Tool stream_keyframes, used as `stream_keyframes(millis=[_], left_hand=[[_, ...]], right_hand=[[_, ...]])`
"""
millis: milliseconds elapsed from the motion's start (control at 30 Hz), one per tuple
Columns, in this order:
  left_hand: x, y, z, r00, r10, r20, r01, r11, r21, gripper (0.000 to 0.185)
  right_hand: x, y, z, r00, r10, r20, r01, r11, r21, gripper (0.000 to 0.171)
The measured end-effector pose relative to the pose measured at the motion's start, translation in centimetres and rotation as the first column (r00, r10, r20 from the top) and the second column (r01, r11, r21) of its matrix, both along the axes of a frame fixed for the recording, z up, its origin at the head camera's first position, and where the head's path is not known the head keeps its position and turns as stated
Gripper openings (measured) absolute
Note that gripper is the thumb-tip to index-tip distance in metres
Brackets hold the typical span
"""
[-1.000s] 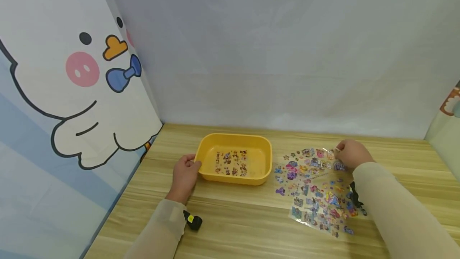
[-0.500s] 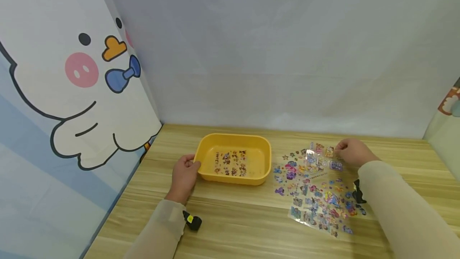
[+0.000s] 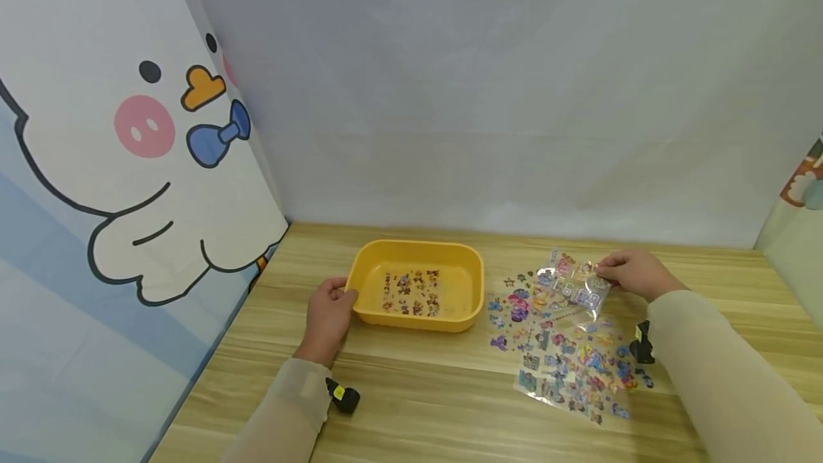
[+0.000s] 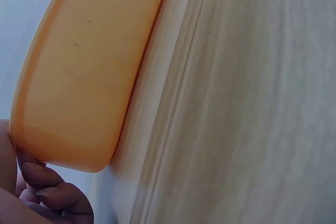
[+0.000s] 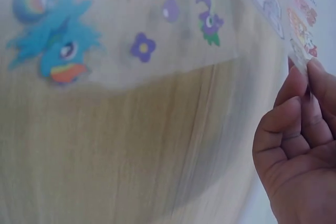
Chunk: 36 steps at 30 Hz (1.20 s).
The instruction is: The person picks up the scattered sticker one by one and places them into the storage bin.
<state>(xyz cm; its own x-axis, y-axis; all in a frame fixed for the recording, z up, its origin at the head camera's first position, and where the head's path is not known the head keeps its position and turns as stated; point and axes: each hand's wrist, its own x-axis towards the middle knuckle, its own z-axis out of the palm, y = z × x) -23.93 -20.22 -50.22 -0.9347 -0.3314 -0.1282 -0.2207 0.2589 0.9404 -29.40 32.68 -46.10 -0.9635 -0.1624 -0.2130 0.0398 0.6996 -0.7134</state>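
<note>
My right hand pinches a small clear sticker sheet by its right edge, thumb + fingertips closed on the corner, so the sheet hangs lifted off the table, tilted, w/ its left part over the far end of the big sticker sheet. Pinching the edge keeps my fingers off the stickers themselves, I'd say. The big sheet lies flat on the wooden table, right of the yellow tray, near but not touching it as far as I can tell.

My left hand sits at the tray's left end, fingers curled vs. its outer wall, thumb by the rim; prob. bracing it so it won't slide. Inside the tray, another small sticker sheet lies flat on the bottom.

Black wrist cam straps show on both sleeves. Far side is a plain white backdrop; left is a cartoon duck panel. Right wrist view is blurred, so sticker detail there is rough.
</note>
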Motion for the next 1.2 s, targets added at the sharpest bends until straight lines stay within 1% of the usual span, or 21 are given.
stream_keyframes(millis=[267,433,600,733,933,1200], left_hand=[[0.1,0.0,0.0,1.000,0.011,0.013,-0.011,1.000,0.014,0.035],[0.2,0.0,-0.2,1.000,0.024,-0.011,-0.024,0.999,0.029,0.034],[0.0,0.1,-0.6,0.999,0.027,-0.020,-0.026,0.999,0.040,0.033],[-0.1,0.1,-0.7,0.999,0.026,-0.020,-0.025,0.998,0.052,0.033],[-0.1,0.1,-0.8,0.999,0.032,-0.021,-0.031,0.998,0.061,0.033],[0.0,0.1,-0.7,1.000,0.025,0.000,-0.025,0.998,0.063,0.033]], right_hand=[[-0.3,-0.2,0.2,0.998,-0.050,0.043,0.054,0.993,-0.102,0.038],[-0.4,0.0,0.2,0.997,-0.057,0.042,0.063,0.989,-0.133,0.042],[-0.4,0.3,0.5,0.995,-0.093,0.026,0.096,0.982,-0.162,0.042],[-0.3,0.1,1.1,0.995,-0.096,0.015,0.097,0.977,-0.190,0.045],[-0.2,-0.8,2.1,0.994,-0.101,0.032,0.106,0.964,-0.245,0.047],[-0.3,-2.1,2.6,0.997,-0.075,0.033,0.081,0.956,-0.282,0.046]])
